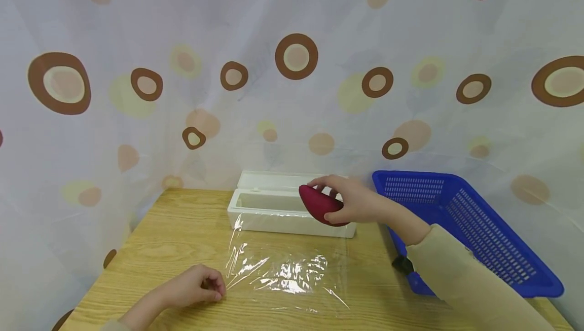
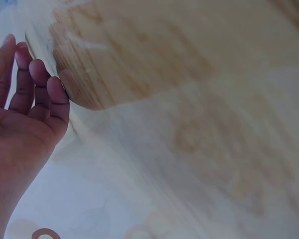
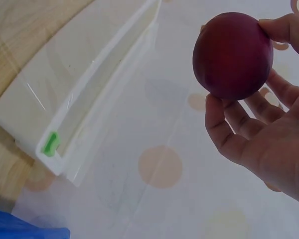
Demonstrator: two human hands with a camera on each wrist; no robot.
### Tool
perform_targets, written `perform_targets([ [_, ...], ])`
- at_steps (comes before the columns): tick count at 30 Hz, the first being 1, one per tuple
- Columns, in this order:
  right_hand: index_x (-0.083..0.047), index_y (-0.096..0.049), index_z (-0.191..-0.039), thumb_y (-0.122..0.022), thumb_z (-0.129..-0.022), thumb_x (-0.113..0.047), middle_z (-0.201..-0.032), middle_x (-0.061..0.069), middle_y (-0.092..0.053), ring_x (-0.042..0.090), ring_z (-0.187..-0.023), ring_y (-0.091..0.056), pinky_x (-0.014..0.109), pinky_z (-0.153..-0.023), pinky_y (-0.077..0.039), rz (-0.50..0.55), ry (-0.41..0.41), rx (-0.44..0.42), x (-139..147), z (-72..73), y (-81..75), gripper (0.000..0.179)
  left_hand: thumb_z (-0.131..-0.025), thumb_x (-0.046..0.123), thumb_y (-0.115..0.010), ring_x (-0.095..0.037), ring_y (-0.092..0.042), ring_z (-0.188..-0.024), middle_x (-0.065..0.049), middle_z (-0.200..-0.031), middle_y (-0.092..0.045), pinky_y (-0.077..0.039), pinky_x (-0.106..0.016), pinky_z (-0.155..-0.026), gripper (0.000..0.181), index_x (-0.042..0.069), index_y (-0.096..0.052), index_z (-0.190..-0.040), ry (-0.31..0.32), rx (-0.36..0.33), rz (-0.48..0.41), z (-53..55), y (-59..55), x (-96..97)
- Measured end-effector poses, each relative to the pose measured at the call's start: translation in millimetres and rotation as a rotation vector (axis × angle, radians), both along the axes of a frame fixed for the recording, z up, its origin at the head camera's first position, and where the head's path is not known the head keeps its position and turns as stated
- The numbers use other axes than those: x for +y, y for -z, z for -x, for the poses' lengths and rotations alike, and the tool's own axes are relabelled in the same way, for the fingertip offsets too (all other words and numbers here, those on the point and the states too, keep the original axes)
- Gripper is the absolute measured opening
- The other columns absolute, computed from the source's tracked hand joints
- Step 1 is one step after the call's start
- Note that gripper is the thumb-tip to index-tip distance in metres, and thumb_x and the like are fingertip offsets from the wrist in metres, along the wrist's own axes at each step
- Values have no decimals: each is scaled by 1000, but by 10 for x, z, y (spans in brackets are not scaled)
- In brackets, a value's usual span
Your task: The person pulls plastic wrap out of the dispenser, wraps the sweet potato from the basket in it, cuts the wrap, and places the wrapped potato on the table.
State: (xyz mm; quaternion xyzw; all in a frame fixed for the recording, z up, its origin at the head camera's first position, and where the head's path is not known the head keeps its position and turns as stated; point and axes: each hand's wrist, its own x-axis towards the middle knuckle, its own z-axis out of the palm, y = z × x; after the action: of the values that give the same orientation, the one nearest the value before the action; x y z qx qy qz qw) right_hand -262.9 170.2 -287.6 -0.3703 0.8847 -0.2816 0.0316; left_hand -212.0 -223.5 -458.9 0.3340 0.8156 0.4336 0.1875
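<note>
My right hand (image 1: 349, 201) holds a smooth, dark-red, sweet-potato-shaped piece (image 1: 319, 207) in the air before the white wrap box. The right wrist view shows its rounded end (image 3: 232, 56) between thumb and fingertips. Clear plastic wrap (image 1: 292, 272) runs from the white wrap box (image 1: 292, 223) toward me over the wooden table. At the wrap's near left corner is my left hand (image 1: 193, 286), thumb and forefinger close together; creases in the film converge there, so it appears to pinch the edge. Its fingertips (image 2: 39, 69) look loosely bent in the left wrist view.
A blue perforated basket (image 1: 442, 209) stands on the right, partly behind my right sleeve. Beside its near left side lies a small dark object (image 1: 403, 264), kind unclear. The box's lid (image 1: 274, 180) is raised at the back, against a patterned curtain (image 1: 292, 108).
</note>
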Motion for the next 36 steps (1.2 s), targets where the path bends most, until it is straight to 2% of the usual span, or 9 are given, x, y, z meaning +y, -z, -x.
perform_targets([
  [9,-15,-47,-133,-69,-78,-7,-117,3,-56,22,-96,-53,25,-71,-52,19,-54,-43,-226,-46,200,60,-88,12,-65,0,-53,-73,5,-82,-64,-47,-21,-64,4,9,-66,-86,3,13,4,10,23,-18],
  [15,-13,-50,-131,-70,-78,-7,-120,1,-57,18,-95,-54,23,-73,-51,2,-105,-12,-336,-58,383,57,-87,5,-65,0,-53,-73,1,-82,-64,-47,-21,-64,6,11,-66,-87,-10,18,13,24,31,-19],
  [19,-12,-52,-129,-71,-77,-7,-116,1,-58,15,-94,-54,22,-73,-51,3,-126,-1,-398,-62,517,56,-87,6,-65,-1,-53,-73,3,-82,-64,-47,-21,-65,7,12,-66,-86,-22,15,23,22,17,-12],
  [24,-15,-53,-128,-72,-77,-7,-113,-3,-59,14,-95,-54,22,-75,-50,5,-130,-66,-471,-102,689,55,-87,8,-65,-1,-54,-75,5,-83,-64,-48,-22,-66,5,13,-67,-87,-28,0,30,11,-15,-1],
  [30,-16,-57,-123,-74,-74,-9,-107,-4,-61,9,-91,-54,21,-76,-48,-25,-134,-11,-549,-138,894,52,-88,10,-64,-1,-54,-75,4,-84,-64,-47,-22,-66,4,13,-67,-87,-25,-5,28,3,-20,-2],
  [36,-15,-57,-122,-73,-76,-9,-108,-5,-60,7,-92,-54,20,-77,-48,-35,-133,-90,-570,-172,1078,49,-87,9,-65,0,-54,-73,2,-82,-64,-48,-21,-65,2,11,-67,-87,1,9,-1,9,4,-2],
])
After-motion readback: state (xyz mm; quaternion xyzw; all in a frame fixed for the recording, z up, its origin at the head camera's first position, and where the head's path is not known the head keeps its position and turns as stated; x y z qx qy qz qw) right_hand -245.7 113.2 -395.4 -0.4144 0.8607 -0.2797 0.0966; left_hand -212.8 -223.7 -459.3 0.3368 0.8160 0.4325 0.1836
